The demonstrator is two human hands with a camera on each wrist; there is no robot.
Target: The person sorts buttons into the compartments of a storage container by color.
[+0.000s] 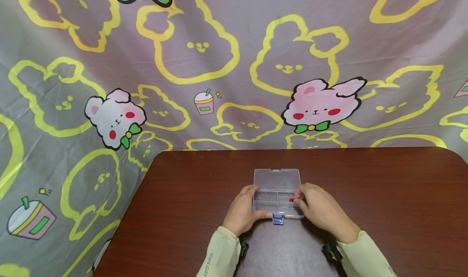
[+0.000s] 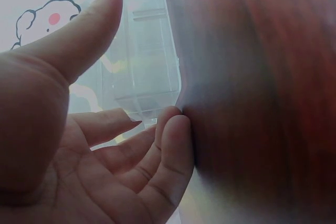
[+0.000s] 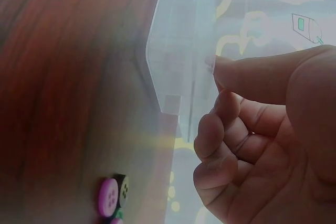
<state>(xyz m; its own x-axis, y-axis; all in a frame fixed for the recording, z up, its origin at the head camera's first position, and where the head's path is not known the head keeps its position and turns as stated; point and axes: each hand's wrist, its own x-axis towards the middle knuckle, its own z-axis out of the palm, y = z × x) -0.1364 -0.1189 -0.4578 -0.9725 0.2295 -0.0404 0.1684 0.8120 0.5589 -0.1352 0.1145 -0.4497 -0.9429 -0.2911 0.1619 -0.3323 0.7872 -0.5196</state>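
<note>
A clear plastic compartment box (image 1: pixel 265 207) stands on the table with its lid (image 1: pixel 276 179) raised at the back. A blue latch (image 1: pixel 278 219) is at its front edge. My left hand (image 1: pixel 241 212) grips the box's left end, thumb along the front and fingers at the side. At the right side, my right hand (image 1: pixel 321 208) pinches a small red button (image 1: pixel 291 200) over the back right compartment. In the right wrist view the thumb and fingers of the right hand (image 3: pixel 252 124) come together close to the box wall (image 3: pixel 176 51), largely hiding the button.
A pink button (image 3: pixel 108 198), a dark button (image 3: pixel 123 190) and part of a green one lie on the brown table (image 1: pixel 190 212), near the right hand. A patterned cloth (image 1: pixel 234 66) hangs behind the table's back edge and along its left.
</note>
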